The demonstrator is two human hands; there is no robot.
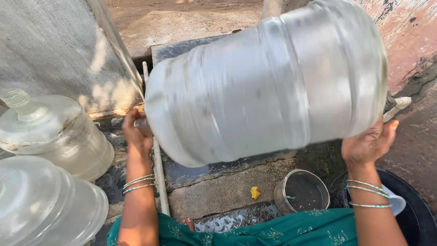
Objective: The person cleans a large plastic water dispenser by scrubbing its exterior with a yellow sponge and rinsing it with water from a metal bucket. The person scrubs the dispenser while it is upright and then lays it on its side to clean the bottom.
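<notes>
A big clear plastic water jug [268, 86] lies sideways in the air in front of me, blurred by motion. My left hand [136, 132] grips its neck end on the left. Under the jug's base on the right, my right hand [369, 143] supports it with an open palm and curled fingers. Both wrists wear thin bangles. My green garment [273, 230] fills the bottom edge.
Two more clear jugs [50, 132] [45, 205] stand at the left by a grey wall. Below on the wet stone ground [218, 189] sit a small steel pot [302, 191], a yellow scrap [255, 192], a thin white pipe [160, 182] and a black tub [416, 214].
</notes>
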